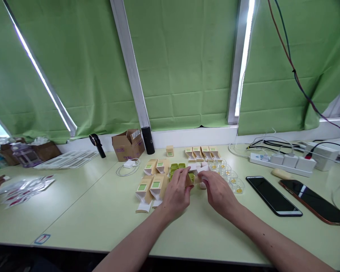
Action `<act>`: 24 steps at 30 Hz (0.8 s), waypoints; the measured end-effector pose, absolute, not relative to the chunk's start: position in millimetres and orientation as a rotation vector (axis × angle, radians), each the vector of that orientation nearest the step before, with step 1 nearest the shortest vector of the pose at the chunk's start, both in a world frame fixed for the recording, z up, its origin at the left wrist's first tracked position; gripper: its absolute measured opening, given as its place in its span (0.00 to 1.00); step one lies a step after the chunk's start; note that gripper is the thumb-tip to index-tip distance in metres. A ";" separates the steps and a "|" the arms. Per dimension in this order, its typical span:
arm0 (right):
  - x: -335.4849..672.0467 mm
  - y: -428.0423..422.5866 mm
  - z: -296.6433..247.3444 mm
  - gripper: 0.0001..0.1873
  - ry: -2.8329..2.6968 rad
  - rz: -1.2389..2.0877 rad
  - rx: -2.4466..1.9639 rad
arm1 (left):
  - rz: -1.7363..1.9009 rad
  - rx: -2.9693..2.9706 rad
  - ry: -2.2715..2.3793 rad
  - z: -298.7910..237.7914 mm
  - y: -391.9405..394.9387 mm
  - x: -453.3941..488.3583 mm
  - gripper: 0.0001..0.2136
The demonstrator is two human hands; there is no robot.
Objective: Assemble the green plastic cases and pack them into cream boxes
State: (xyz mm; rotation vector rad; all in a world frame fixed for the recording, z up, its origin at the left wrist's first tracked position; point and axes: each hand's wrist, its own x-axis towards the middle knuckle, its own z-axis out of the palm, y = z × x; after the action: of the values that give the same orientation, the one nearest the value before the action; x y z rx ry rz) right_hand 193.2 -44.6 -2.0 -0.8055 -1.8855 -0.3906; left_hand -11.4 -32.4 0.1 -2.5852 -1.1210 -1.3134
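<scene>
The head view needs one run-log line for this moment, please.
left hand: grips kraft carton | right hand: beside it, grip unclear | clear containers: beyond right hand | more cartons: left and beyond

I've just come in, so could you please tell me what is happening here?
A person's left hand holds a small cardboard box, with the right hand close beside it; what that hand grips is unclear. Open boxes lie to the left, clear containers to the right, on the table.
</scene>
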 end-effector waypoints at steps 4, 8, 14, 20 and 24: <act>193.7 -45.2 -3.2 0.13 -1.834 -0.317 -0.851 | -1.330 -2.553 -1.109 1.4 -32.5 -11.8 0.33; 192.7 -45.8 -8.0 0.10 -1.865 -0.162 -0.918 | -1.326 -2.537 -1.058 0.7 -31.6 -12.7 0.33; 186.9 -45.0 -4.9 0.05 -1.791 0.071 -1.013 | -1.251 -2.494 -0.995 -1.3 -33.1 -9.4 0.31; 183.0 -41.7 0.0 0.09 -1.714 0.162 -1.012 | -1.213 -2.446 -0.935 -1.9 -36.7 -2.1 0.30; 184.3 -40.7 0.4 0.11 -1.645 0.184 -0.973 | -1.208 -2.404 -0.941 -1.2 -36.5 -1.7 0.30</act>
State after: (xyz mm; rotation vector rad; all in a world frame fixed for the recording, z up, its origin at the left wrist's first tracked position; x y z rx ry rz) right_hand 184.3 -40.7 0.4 -0.9729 -1.6455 0.1839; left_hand -1.7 -36.5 -1.2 -2.4038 -0.9413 -1.2083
